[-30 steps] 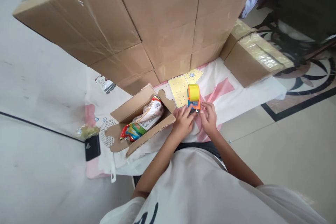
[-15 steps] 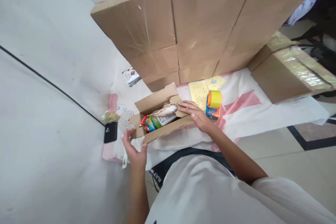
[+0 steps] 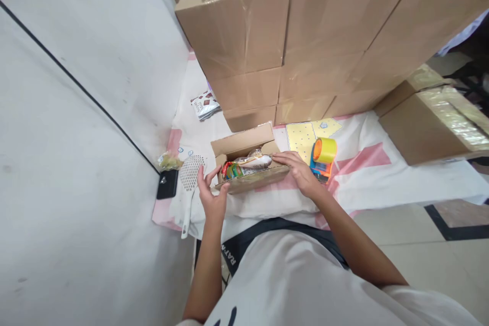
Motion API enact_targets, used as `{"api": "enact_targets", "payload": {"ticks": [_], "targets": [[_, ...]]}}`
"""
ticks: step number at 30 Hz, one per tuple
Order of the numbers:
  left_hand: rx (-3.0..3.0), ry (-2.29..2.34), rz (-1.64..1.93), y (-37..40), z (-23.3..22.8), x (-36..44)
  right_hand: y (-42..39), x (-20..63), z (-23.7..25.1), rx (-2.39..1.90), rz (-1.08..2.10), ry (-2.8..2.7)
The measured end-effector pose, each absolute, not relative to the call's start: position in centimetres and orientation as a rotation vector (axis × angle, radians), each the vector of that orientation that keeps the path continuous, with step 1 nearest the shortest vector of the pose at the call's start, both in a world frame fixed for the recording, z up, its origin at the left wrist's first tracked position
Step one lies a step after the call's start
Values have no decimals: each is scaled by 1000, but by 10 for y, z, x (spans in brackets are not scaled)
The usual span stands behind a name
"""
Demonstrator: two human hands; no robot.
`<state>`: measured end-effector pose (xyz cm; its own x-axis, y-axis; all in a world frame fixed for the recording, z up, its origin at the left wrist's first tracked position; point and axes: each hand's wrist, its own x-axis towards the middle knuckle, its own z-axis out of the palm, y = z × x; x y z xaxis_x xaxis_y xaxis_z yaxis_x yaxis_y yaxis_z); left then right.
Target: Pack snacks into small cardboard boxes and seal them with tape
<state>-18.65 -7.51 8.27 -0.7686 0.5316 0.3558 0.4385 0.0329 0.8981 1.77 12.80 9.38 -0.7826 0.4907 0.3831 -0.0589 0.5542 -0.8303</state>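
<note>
A small open cardboard box (image 3: 254,183) stands on the cloth-covered table in front of me. Inside lie colourful plastic packets (image 3: 250,163), one with red, green and blue print and one whitish. Its back flap (image 3: 244,137) stands raised. My left hand (image 3: 213,198) is at the box's left end, thumb and fingers spread apart, fingertips against the cardboard. Flat along the right end flap rest the outstretched fingers of my right hand (image 3: 300,173). A tape dispenser (image 3: 323,160) with a yellow roll sits just right of that hand.
Taped cartons (image 3: 260,41) are stacked behind the box, with another carton (image 3: 428,117) at the right. On the left are a white skimmer (image 3: 191,175), a black phone-like object (image 3: 167,184) and a crumpled wrapper (image 3: 169,161). Silvery packets (image 3: 205,105) lie near the wall.
The box's left end flap has gone from sticking outward to folded up, and the front flap stands steeper. My left hand stays at that end. The whole view has shifted slightly.
</note>
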Motion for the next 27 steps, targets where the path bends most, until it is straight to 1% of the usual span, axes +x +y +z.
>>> {"api": "enact_targets", "payload": {"ticks": [6, 9, 12, 15, 19, 21, 24, 27], "targets": [[822, 2190, 1865, -64, 86, -187, 123, 3, 84, -615, 1296, -1995], [974, 2223, 1849, -64, 84, -188, 124, 6, 84, -601, 1336, -1995], [1308, 2295, 1724, -72, 83, -198, 126, 16, 88, -480, 1329, -2076], [1713, 2345, 1453, -85, 94, -216, 128, 25, 91, -365, 1291, -2182], [2109, 2327, 949, -89, 127, -237, 131, 26, 90, -305, 1200, -2274], [2187, 2282, 718, -83, 145, -242, 133, 24, 87, -283, 1168, -2287], [2191, 2087, 427, -66, 166, -243, 134, 23, 81, -266, 1129, -2287], [2057, 1969, 295, -50, 175, -244, 132, 24, 73, -267, 1103, -2239]]}}
